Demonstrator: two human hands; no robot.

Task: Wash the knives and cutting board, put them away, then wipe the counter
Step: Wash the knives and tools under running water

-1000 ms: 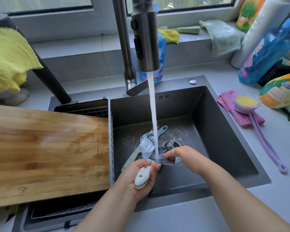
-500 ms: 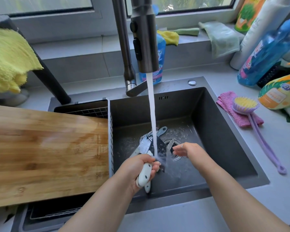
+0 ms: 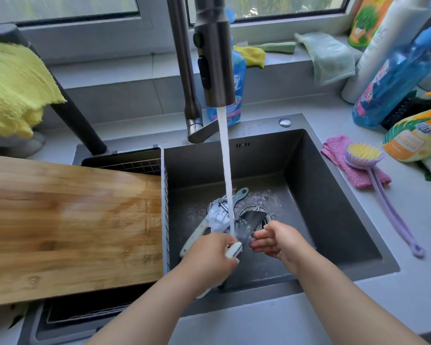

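My left hand (image 3: 209,257) grips the white handle of a dark-bladed knife (image 3: 249,222) and holds its blade under the running water over the dark sink (image 3: 334,220). Just right of the blade is my right hand (image 3: 276,241), its fingers relaxed and holding nothing. A second knife (image 3: 197,235) with a pale handle and a wet, foamy blade lies on the sink floor by the drain. The wooden cutting board (image 3: 70,225) lies flat across the drain basket at the left, its surface wet.
The tall faucet (image 3: 213,58) pours a steady stream. A pink cloth (image 3: 339,155) and purple dish brush (image 3: 366,158) lie on the counter at right, beside several bottles (image 3: 388,78). A yellow cloth (image 3: 13,85) hangs at left. Cloths lie on the windowsill.
My left hand turned the knife so its blade points away toward the drain. My right hand let go of the blade, then came back close beside it.
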